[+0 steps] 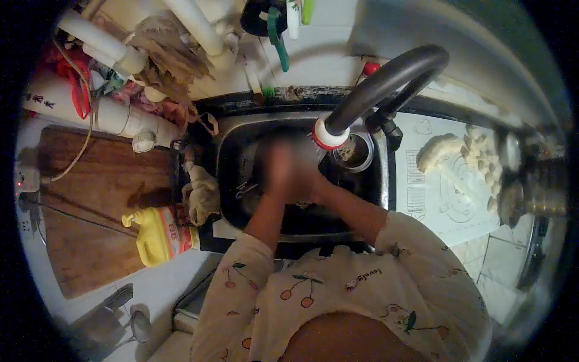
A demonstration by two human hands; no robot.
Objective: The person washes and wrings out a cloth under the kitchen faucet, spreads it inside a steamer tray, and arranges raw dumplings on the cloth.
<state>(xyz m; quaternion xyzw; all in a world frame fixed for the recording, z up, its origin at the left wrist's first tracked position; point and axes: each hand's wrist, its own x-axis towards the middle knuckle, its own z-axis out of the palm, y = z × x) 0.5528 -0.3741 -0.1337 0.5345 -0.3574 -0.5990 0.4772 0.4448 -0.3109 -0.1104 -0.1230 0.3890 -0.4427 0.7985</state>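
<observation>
My left hand (278,172) and my right hand (309,181) are close together over the dark sink basin (235,211). A blur covers both, so their fingers and anything between them cannot be made out. Just above and to the right of them hangs the black faucet (386,81), its white and red spray head (330,134) pointing down toward the hands. A round metal container (354,154) with some brownish matter inside stands in the sink's right back corner. Something small and metallic (244,188) lies by the basin's left side.
On the right, a white printed mat (428,211) carries pale dough (440,151) and several small lumps (482,151). A yellow pump bottle (158,238) and a crumpled cloth (202,196) are left of the sink, near a wooden board (102,211). White pipes (196,24) run at the upper left.
</observation>
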